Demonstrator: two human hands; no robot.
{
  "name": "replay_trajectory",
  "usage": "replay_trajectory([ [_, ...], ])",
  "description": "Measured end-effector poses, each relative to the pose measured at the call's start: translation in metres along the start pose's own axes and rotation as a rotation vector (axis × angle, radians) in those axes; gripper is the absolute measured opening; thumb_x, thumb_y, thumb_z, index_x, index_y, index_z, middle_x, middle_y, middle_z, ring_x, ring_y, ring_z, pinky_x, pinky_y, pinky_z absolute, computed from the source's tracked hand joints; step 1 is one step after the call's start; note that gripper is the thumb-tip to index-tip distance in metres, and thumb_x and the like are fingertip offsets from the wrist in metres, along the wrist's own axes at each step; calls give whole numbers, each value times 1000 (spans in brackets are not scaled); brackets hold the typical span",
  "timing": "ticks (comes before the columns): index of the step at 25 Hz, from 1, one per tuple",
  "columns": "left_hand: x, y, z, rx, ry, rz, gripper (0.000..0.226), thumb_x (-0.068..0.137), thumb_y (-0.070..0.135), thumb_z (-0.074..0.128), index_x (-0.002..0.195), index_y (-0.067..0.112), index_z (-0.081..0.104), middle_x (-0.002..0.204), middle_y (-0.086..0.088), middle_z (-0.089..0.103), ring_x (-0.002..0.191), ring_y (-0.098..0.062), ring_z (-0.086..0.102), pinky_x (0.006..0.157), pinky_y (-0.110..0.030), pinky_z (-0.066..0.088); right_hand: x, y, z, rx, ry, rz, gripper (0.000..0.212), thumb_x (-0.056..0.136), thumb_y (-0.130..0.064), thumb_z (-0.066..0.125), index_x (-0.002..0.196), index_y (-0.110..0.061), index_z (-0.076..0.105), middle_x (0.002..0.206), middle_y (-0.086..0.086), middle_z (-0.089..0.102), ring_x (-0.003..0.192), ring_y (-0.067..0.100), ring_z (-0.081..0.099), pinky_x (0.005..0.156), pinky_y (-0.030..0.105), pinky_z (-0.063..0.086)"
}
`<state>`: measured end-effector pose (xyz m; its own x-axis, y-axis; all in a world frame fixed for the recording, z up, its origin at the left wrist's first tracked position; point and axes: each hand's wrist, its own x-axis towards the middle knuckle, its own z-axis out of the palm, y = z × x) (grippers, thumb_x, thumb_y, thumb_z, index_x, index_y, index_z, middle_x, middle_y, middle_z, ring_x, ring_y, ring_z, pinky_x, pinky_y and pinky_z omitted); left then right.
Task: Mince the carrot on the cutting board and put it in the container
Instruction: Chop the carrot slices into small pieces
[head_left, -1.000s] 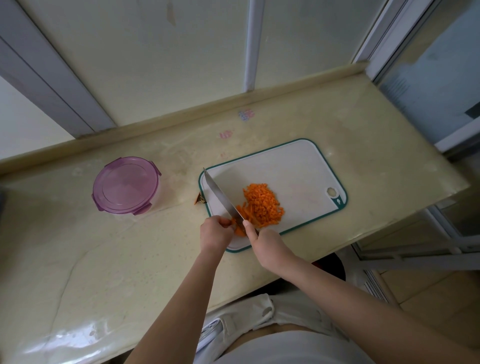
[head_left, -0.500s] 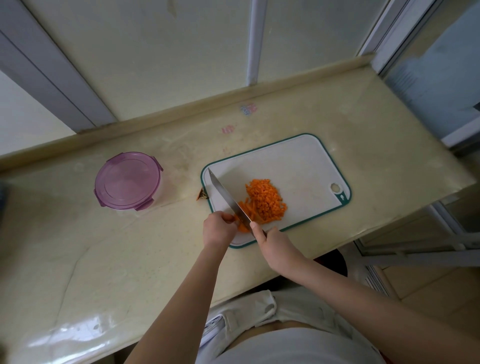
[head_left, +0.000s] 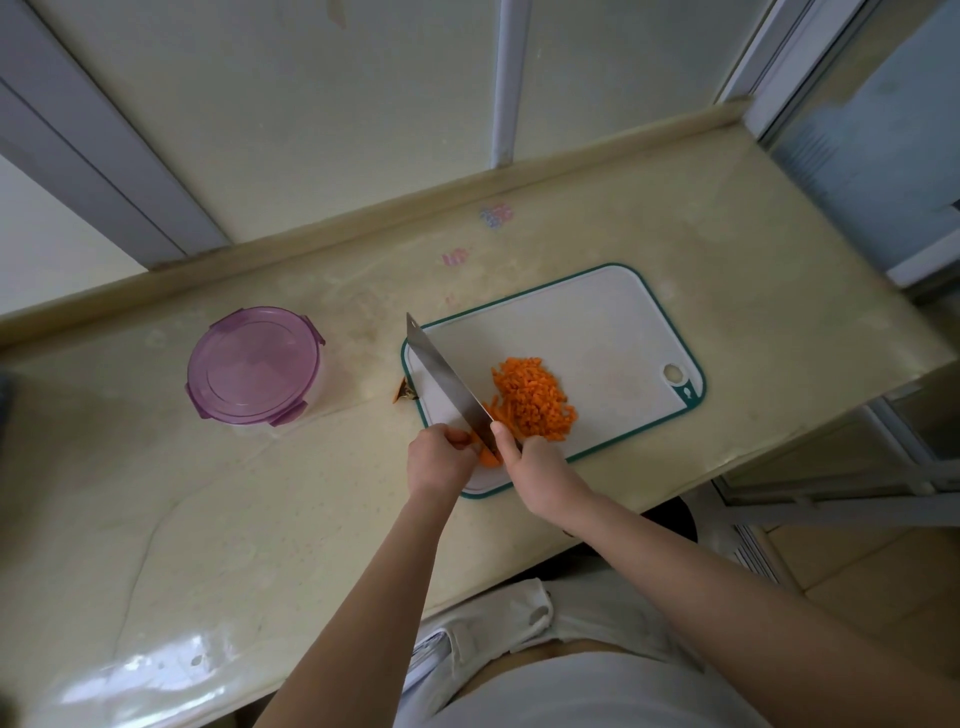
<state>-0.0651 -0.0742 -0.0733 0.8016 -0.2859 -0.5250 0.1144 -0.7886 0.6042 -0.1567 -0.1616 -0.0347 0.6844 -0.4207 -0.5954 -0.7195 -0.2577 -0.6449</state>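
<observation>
A white cutting board (head_left: 587, 332) with a teal rim lies on the counter. On it sits a heap of minced carrot (head_left: 532, 397). My right hand (head_left: 540, 467) grips the handle of a broad knife (head_left: 447, 382), forefinger along the spine, blade angled to the far left. My left hand (head_left: 439, 460) curls its fingers on the uncut carrot strips (head_left: 485, 454) beside the blade. The round container (head_left: 254, 364) stands left of the board with its purple lid clipped on.
A small carrot scrap (head_left: 405, 395) lies on the beige counter (head_left: 208, 519) just off the board's left edge. A raised ledge runs along the back wall. The counter ends at the right, with floor and a metal frame beyond.
The knife blade has shifted slightly over the carrot strips while both hands keep their hold. The camera has tilted a little; the container and board stay put.
</observation>
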Motion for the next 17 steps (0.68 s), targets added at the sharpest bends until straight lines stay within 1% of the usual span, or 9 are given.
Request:
replay_trajectory([
  [2,-1,1,-1,1,-3,8,17,81,17,66,96,10,70,97,-3,68,93,-19,61,76,-24,46,7,-6,-2,-24,-6,-5,51,98,-55,24,61,-23,38,60,-1,43,53,11,39,54,27,35],
  [4,-3,1,-2,-3,0,20,16,81,15,66,96,10,70,97,-3,68,90,-16,60,75,-24,45,11,-8,-3,15,-2,-5,59,98,-56,24,53,-18,30,51,0,36,44,14,33,52,33,31],
  [7,-5,2,-2,-11,21,36,17,80,16,67,96,9,69,96,-3,67,90,-16,59,75,-24,44,8,-7,-7,114,15,-14,61,97,-58,24,52,-17,29,44,-3,29,37,13,27,47,30,24],
  [11,-6,0,-3,-16,15,48,18,81,15,68,97,9,67,96,-3,66,90,-16,59,74,-22,43,-1,-11,-11,197,44,-39,58,97,-57,25,55,-17,30,50,1,32,39,13,27,47,30,22],
  [14,-9,-1,-4,-32,24,78,19,82,15,68,100,8,66,93,-2,65,83,-12,57,72,-20,42,-10,-7,-13,183,35,-23,57,96,-58,24,56,-17,30,47,-3,29,37,10,26,46,26,23],
  [17,-12,-4,-4,-67,57,104,20,83,15,68,101,6,66,88,1,61,81,-10,55,72,-17,40,-19,1,-11,163,44,7,59,97,-57,25,53,-17,29,39,-8,28,33,7,26,45,25,24],
])
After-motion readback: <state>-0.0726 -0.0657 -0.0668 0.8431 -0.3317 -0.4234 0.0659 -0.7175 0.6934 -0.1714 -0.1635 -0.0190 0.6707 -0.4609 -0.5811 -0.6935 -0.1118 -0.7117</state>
